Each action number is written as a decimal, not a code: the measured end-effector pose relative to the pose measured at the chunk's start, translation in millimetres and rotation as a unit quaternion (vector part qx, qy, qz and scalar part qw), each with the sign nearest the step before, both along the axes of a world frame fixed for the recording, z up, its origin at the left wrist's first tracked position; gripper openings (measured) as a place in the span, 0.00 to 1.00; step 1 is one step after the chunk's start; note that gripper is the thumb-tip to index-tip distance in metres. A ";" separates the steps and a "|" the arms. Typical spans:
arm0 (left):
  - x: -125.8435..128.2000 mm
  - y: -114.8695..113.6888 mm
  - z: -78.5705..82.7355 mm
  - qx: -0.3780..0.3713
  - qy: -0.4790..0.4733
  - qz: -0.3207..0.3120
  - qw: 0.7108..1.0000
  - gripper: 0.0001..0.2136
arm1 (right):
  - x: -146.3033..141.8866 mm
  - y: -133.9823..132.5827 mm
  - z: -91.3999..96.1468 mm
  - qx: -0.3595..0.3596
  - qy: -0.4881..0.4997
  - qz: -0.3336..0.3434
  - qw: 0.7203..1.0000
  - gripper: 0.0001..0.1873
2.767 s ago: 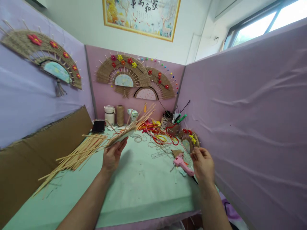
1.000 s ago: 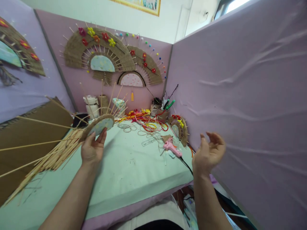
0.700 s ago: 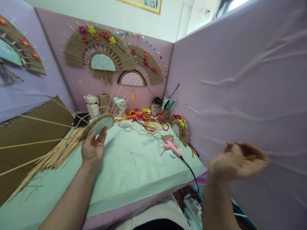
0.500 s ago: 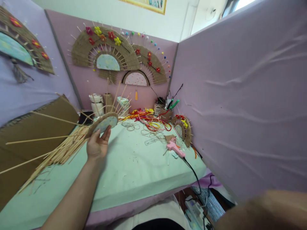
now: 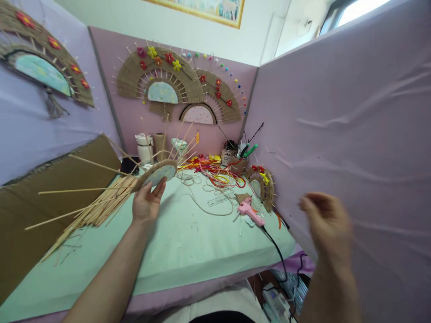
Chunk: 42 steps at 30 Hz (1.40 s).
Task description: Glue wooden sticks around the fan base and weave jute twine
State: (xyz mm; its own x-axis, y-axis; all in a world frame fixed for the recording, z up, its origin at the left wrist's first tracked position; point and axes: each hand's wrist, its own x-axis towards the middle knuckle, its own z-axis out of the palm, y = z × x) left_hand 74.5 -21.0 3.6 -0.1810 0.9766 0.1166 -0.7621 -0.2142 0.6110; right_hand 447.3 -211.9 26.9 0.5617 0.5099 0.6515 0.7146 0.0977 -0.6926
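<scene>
My left hand [image 5: 146,205] grips the lower edge of a half-round fan frame [image 5: 162,174], thumb and fingers on its pale blue-green patterned face. Thin wooden sticks [image 5: 94,165] radiate from the brown rim of the frame. At the right, in front of the purple panel, my right hand [image 5: 328,222] is raised with its fingers curled together. It is blurred, and anything between its fingertips is too small to make out. A strand of thin twine [image 5: 210,213] curves over the green tablecloth between the hands.
A bundle of loose sticks [image 5: 104,202] lies beside brown cardboard [image 5: 60,197]. A pink glue gun [image 5: 252,212], its cord hanging off the table, rests near a clear ruler [image 5: 220,200] and a small flowered fan [image 5: 264,184]. Colourful cords [image 5: 218,172] and a tool pot [image 5: 238,165] stand behind.
My right hand has come up from the lower right corner. A twine strand now loops further forward across the cloth. My left hand still holds the fan frame; the view has shifted slightly.
</scene>
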 end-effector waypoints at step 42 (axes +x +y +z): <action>4.4 -0.6 -5.4 -0.006 0.029 -0.022 0.999 0.10 | -95.8 64.0 -23.1 -0.006 0.312 0.314 0.897 0.21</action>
